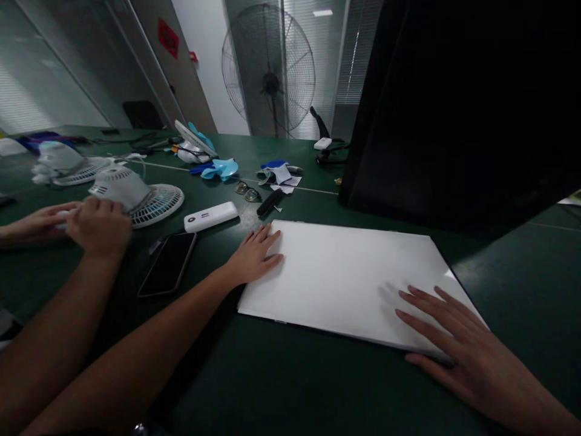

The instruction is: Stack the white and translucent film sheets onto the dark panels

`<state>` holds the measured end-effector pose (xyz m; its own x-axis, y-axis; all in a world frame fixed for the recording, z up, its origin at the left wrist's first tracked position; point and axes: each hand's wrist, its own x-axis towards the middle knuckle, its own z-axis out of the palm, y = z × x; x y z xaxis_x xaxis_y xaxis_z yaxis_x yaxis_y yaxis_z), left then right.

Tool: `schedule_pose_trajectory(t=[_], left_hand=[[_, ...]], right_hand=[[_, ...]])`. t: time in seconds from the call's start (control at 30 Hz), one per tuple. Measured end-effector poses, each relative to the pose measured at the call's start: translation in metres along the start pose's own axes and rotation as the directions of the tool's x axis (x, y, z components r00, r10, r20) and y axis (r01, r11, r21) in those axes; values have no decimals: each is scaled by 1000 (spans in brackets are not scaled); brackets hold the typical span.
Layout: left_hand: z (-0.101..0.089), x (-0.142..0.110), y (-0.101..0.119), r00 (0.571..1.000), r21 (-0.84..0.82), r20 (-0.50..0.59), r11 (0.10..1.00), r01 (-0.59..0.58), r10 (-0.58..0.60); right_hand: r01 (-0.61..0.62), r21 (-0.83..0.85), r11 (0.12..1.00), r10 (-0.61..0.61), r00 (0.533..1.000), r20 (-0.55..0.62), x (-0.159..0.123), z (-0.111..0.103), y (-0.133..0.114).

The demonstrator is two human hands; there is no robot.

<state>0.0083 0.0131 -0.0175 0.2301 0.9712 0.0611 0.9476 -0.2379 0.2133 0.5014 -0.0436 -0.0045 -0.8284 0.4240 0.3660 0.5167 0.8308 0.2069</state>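
Note:
A flat white rectangular panel [336, 272] with thin dark edges lies on the green table in front of me. My left hand [254, 257] rests at its left edge, fingers spread, with the fingertips and thumb on the white surface. Over the right end is my right hand [458, 339], its fingers stretched out and apart. These fingers cast a shadow on the panel, and the thumb lies by the near edge. Whether the right palm touches the panel I cannot tell. Neither hand grips anything.
A large black screen [454, 109] looms behind the panel. Leftward are a phone [167, 264], a white power bank [211, 217], glasses [248, 192] and a black-handled object [270, 203]. Another person's hands [100, 224] work beside a small white fan [158, 203]. Blue fan blades [221, 169] lie farther back.

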Motion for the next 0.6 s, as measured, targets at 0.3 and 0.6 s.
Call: schedule_pose_trajectory(t=[0.3,0.6], left_hand=[[5,2,-4,999,-30,-43,999,-10,9],[3,8,-38,983,-423,-175,898,-124,53]], right_hand=[[227,50,973,-217,965,-149,0,-22,-14],[163,-68,984,-171,974,-145,0,-39,-32]])
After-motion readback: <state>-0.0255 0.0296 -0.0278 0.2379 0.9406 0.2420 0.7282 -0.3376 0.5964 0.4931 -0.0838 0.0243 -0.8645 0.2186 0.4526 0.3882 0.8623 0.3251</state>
